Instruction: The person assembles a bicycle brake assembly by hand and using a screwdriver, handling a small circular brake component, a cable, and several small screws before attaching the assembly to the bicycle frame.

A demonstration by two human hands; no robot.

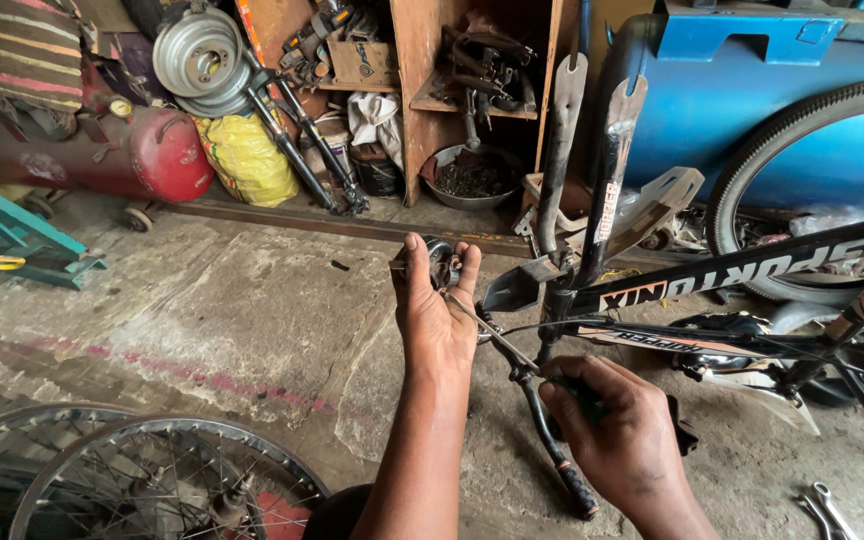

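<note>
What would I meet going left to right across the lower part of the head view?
Spoked wheels → left hand holding a small metal part → right hand gripping a screwdriver → wrenches on the floor.

Red air compressor tank point(122, 150) far left, yellow sack point(247, 160) beside it, spoked wheels point(142, 480) bottom left, wrenches point(832, 508) bottom right.

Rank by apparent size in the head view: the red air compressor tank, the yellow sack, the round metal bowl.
1. Red air compressor tank, largest.
2. Yellow sack.
3. Round metal bowl, smallest, though partly hidden by the wooden shelf.
</note>
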